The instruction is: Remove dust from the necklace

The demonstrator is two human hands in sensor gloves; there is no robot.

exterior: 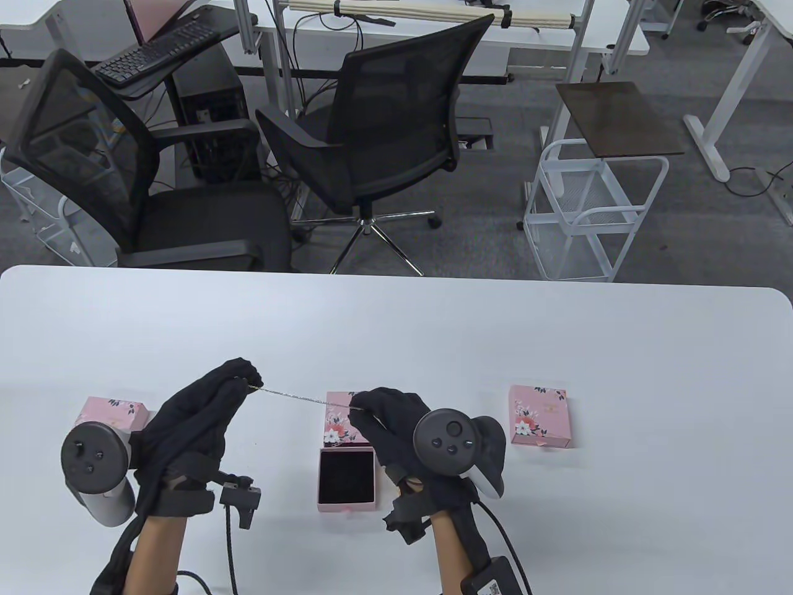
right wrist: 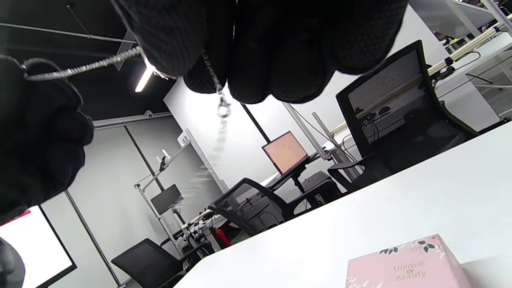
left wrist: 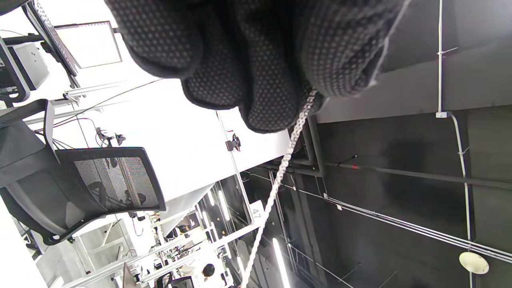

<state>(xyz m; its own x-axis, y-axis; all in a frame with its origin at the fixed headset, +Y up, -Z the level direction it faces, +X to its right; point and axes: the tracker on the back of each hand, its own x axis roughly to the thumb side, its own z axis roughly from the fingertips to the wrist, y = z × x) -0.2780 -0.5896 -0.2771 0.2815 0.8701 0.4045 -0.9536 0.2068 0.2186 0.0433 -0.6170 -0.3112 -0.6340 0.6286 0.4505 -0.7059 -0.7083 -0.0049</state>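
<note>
Table view shows the necklace (exterior: 303, 398), a thin silver chain, stretched nearly taut in the air above the counter (exterior: 557, 334) between the two gloved hands. The left hand (exterior: 198, 421) pinches one end at its fingertips, and the right hand (exterior: 387, 421) pinches the other, so both sets of fingers are closed together on the chain. I judge it very light, limp and fine-linked: it will sag or tangle the moment tension drops, could slip through glove fabric, and could kink or snap under a hard pull, so the ends are the sensible places to hold, with a gentle, steady tension. Left wrist view adds what the overhead cannot: the links (left wrist: 280, 176) emerge from between the dotted glove fingers (left wrist: 276, 108) and run away in a straight line, confirming a firm pinch. Right wrist view shows a short loose tail with what looks like the clasp (right wrist: 223, 108) dangling below the right fingers (right wrist: 256, 76), blurred, while the main run (right wrist: 80, 68) heads off to the other glove. Only the table view shows the surroundings: an open pink box (exterior: 347, 477) with a dark lining below the chain, its lid (exterior: 341, 421) just behind, and two more pink boxes, one behind the left hand (exterior: 114, 412) and one to the right (exterior: 539, 415).
</note>
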